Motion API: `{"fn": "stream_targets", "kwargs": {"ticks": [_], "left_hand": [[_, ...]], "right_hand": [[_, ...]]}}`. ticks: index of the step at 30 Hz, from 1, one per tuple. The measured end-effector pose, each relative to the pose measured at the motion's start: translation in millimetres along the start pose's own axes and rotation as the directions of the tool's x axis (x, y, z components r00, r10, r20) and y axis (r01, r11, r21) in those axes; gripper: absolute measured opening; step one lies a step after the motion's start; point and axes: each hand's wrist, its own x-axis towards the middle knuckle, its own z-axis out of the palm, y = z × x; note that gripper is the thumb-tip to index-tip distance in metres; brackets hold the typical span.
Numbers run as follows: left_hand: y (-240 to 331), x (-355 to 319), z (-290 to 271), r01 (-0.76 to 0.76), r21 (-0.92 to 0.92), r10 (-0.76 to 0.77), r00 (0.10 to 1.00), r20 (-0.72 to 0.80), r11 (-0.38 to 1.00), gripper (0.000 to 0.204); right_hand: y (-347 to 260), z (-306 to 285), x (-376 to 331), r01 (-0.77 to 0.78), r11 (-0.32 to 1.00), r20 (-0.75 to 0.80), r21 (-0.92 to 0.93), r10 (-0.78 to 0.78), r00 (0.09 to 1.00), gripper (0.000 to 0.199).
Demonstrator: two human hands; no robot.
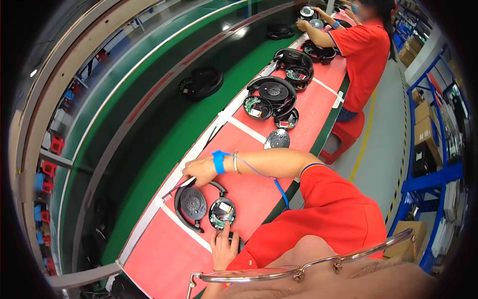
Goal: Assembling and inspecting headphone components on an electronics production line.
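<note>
Plainly, the black headset [193, 203] lies on the red bench [154, 246], its round circuit-board cup [222, 214] face up. The left hand's [225, 246] fingers reach that cup's rim, half hiding a dark round part [241, 244] — any grip I cannot tell. The right hand's [200, 170] fingers curl by a thin strip [174, 191] — held or not, unclear. Glasses [259, 274] cover the lower edge.

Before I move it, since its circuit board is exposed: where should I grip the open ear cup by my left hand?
Probably the black rim of the open ear cup, from its right: this round cup lies face up, green board showing, the grey disc sits on its left and your left hand is at its near edge.
</note>
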Motion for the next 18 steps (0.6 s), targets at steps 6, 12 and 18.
{"fn": "stream_targets", "kwargs": {"ticks": [6, 12, 18], "left_hand": [[-22.6, 18.4, -24.6, 0.56, -0.417, -0.356, 0.807, 0.472, 0.716, 0.033], [-114.0, 63.9, -41.2, 0.525, -0.309, -0.602, 0.753, -0.267, 0.794, 0.038], [-266.9, 95.2, -21.2, 0.573, -0.581, -0.807, 0.511, -0.296, 0.577, 0.029]], "right_hand": [[-27.7, -39.1, 3.0, -0.178, 0.97, 0.042, 0.166, 0.173, 0.984, 0.041], [-36.6, -59.0, 23.3, 0.223, 0.748, -0.554, 0.626, 0.225, 0.802, 0.041], [-27.8, -23.6, 57.3, 0.256, 0.867, -0.671, 0.427, 0.114, 0.733, 0.019]]}}
